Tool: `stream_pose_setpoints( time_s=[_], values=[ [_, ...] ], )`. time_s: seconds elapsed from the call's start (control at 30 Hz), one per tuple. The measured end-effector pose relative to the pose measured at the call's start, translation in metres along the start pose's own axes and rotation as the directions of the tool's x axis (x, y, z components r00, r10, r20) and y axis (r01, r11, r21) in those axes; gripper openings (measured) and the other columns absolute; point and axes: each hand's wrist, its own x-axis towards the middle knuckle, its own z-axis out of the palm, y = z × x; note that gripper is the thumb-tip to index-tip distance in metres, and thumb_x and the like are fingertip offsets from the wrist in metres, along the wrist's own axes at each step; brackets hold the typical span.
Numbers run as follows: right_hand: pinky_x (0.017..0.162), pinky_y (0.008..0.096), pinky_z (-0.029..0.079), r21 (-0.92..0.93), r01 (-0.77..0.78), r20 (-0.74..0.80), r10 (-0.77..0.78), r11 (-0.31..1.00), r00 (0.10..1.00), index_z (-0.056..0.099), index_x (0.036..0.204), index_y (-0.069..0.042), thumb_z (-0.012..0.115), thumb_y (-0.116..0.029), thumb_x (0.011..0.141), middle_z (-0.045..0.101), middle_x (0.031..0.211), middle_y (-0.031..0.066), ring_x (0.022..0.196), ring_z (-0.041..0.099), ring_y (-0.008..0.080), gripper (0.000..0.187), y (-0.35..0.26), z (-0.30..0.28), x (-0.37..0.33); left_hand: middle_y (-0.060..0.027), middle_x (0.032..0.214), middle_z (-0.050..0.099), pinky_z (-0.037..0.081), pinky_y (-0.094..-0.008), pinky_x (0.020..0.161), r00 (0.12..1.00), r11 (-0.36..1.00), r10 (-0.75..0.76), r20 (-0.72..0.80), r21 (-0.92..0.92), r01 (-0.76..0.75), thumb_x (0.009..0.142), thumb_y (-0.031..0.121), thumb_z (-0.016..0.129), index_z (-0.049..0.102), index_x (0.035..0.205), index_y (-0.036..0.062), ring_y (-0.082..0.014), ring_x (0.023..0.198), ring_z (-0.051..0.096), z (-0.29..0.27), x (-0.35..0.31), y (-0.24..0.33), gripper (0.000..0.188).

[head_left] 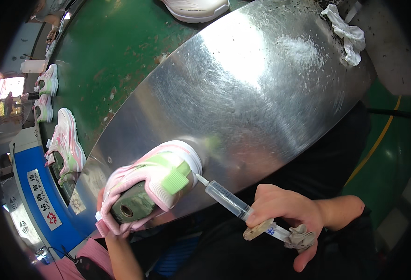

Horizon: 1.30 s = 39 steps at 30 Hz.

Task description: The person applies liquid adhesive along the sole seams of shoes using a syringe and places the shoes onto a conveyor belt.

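My left hand [118, 239] is closed round the opening end of a pink, white and light-green sneaker [156, 163], with most of its fingers hidden behind the shoe. A dark green shoe last [133, 203] with a round hole fills the opening. My right hand [285, 205] grips a clear plastic syringe [226, 200], whose barrel slants up to the left. Its narrow tip is at the shoe's white sole edge; whether they touch I cannot tell. Tan wrapping surrounds the syringe's flange, and a crumpled grey-beige wad [300, 237] covers the plunger end by my palm.
Beneath the sneaker lies a scuffed metal work plate [280, 112], bordering a green conveyor surface [116, 51]. More sneakers, one pink and white [67, 140], stand at the left; a pale shoe [196, 9] sits at the top. A crumpled white cloth [348, 35] lies at the far right.
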Motion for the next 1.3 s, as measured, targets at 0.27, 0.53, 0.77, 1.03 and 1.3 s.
stream_pose_setpoints(
  time_s=[0.27,0.53,0.77,1.03,1.3],
  values=[
    [0.071,0.03,0.032,-0.106,0.004,0.051,0.002,0.994,0.999,0.047,0.125,0.002,0.07,-0.064,0.067,0.065,0.104,0.0078,0.088,0.06,0.0175,0.091,0.001,0.005,0.001,-0.0117,0.117,0.053,0.05,-0.0369,0.091,0.857,0.77,-0.479,-0.191,-0.559,0.306,0.073,0.002,0.069,0.045,0.123,0.0079,-0.0265,0.107,0.055,0.01,-0.056,0.002,0.056],
    [0.068,0.0327,0.034,-0.18,0.045,0.041,-0.038,0.983,0.998,0.05,0.12,0.003,0.073,-0.063,0.063,0.063,0.096,0.0094,0.073,0.048,0.0209,0.09,-0.012,0.014,0.002,-0.0161,0.131,0.046,0.042,-0.042,0.102,0.873,0.657,-0.487,0.012,-0.653,0.375,0.072,0.006,0.069,0.033,0.137,0.0036,-0.029,0.119,0.049,0.028,-0.107,-0.024,0.074],
    [0.07,0.0322,0.034,-0.196,-0.011,0.113,0.034,0.98,0.993,0.049,0.121,0.004,0.075,-0.063,0.059,0.063,0.103,0.0103,0.077,0.05,0.0216,0.094,-0.027,0.021,0.007,-0.0186,0.129,0.049,0.039,-0.0475,0.102,0.862,0.443,-0.421,0.281,-0.766,0.466,0.068,0.007,0.066,0.031,0.136,-0.0028,-0.0337,0.118,0.05,0.068,-0.111,-0.015,0.077],
    [0.07,0.0331,0.036,-0.205,-0.164,0.168,0.199,0.965,0.965,0.049,0.12,0.005,0.077,-0.06,0.059,0.063,0.104,0.0117,0.08,0.052,0.0226,0.094,-0.061,0.029,0.006,-0.0199,0.126,0.05,0.041,-0.053,0.098,0.74,0.312,-0.432,0.515,-0.685,0.659,0.061,0.008,0.061,0.034,0.135,0.0017,-0.0372,0.117,0.051,0.091,-0.104,-0.02,0.079],
    [0.066,0.0346,0.037,-0.26,-0.274,0.163,0.321,0.926,0.933,0.05,0.117,0.004,0.078,-0.06,0.059,0.066,0.096,0.0114,0.073,0.056,0.0239,0.091,-0.114,0.035,-0.004,-0.0215,0.128,0.048,0.036,-0.0586,0.1,0.758,0.348,-0.271,0.593,-0.674,0.652,0.061,0.007,0.069,0.033,0.137,0.0041,-0.0413,0.12,0.047,0.133,-0.077,-0.009,0.084]
  ],
)
